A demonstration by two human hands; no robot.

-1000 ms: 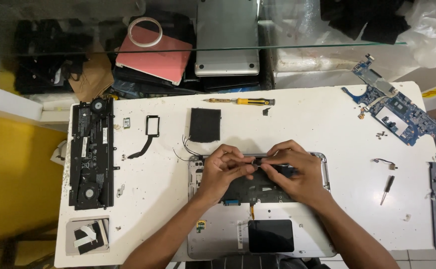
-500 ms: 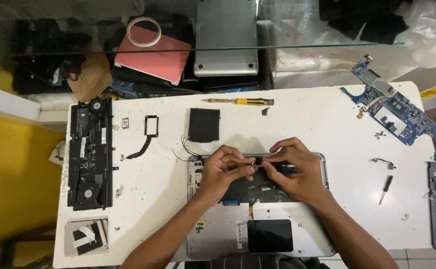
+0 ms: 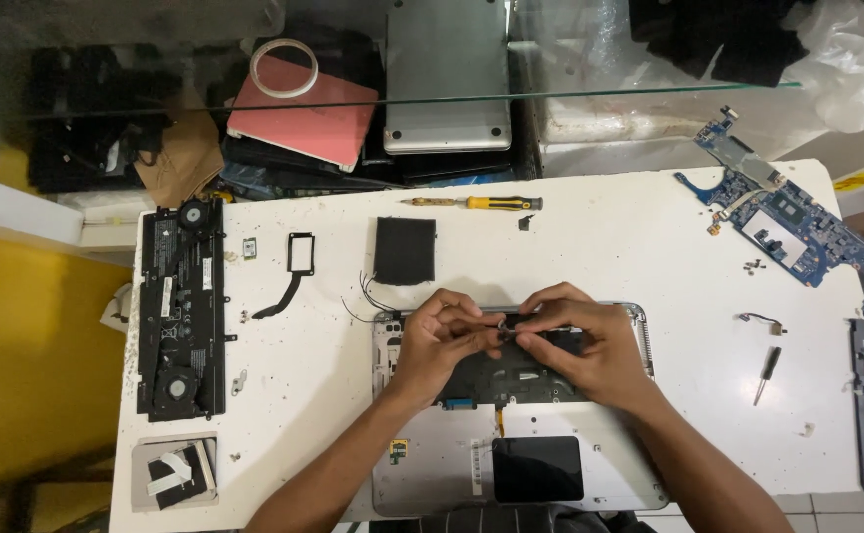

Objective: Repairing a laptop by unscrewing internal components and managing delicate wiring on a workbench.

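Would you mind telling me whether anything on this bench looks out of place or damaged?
Nothing looks broken. The laptop base lies opened, both hands pinching something small at its upper edge. The blue circuit board sits askew, overhanging the table's right rim, and loose screws are scattered beside it.

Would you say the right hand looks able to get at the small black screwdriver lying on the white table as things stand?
Probably yes. The small black screwdriver lies alone on the white table, just right of the right hand, with bare tabletop between them. That hand is pinching a small part with the left hand first, though.
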